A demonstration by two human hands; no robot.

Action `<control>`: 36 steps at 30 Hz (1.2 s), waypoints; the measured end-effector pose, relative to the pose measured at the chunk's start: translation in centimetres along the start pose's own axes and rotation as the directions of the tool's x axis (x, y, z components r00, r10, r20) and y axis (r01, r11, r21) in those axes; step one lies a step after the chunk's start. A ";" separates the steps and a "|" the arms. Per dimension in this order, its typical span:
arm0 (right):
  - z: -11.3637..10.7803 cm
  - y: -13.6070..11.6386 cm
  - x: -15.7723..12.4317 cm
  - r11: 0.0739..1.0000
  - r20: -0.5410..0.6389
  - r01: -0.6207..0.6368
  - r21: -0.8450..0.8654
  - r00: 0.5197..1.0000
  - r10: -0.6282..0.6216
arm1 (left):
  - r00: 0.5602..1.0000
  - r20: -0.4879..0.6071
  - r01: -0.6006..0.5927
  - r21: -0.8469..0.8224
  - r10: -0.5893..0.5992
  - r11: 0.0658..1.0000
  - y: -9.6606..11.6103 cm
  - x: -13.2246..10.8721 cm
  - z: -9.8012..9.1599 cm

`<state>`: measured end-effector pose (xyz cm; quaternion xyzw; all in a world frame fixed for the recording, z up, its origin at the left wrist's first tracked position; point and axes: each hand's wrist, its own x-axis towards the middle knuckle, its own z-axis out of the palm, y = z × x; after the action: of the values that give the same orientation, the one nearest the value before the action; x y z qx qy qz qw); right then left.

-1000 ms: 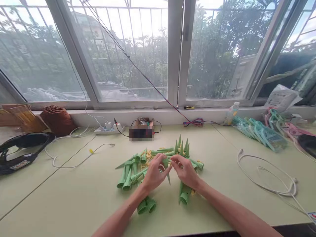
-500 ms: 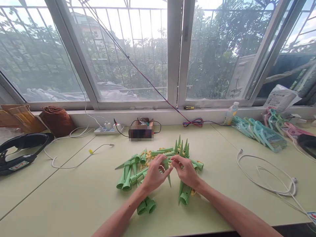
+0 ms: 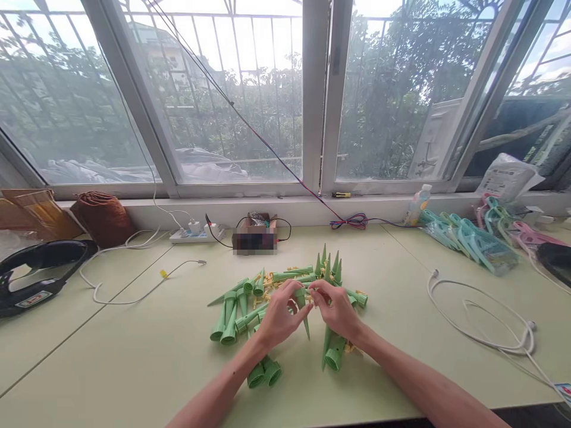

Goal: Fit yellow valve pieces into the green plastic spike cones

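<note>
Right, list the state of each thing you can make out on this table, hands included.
Left hand: closed around a green spike
Held spike: tip down
Right hand: fingertips pinched beside the held spike; their grip is too small to read
Standing spikes: points up
Lying spikes: on their sides
Yellow pieces: scattered loose
Power strip: plugs inserted
Bottle: capped
Red-and-blue cable: bundled
</note>
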<state>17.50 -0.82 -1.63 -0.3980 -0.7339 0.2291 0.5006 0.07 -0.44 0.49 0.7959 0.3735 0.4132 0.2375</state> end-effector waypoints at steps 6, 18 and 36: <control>0.1 0.0 0.1 1.000 0.001 -0.008 0.000 1.000 0.008 | 1.000 0.003 0.012 0.002 -0.012 1.000 -0.1 0.0 0.0; 0.0 -0.4 0.2 0.999 -0.026 -0.030 0.012 0.999 0.030 | 0.999 -0.022 0.036 -0.046 -0.037 0.998 -0.1 0.1 0.0; 0.1 -0.5 0.1 1.000 -0.089 -0.018 0.006 0.996 0.018 | 0.941 -0.093 0.259 -0.421 -0.326 0.869 -0.1 0.9 -0.6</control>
<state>17.24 -1.01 -1.21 -0.4130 -0.7066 0.2176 0.5317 -0.14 0.35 1.14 0.6277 0.4148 0.5032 0.4251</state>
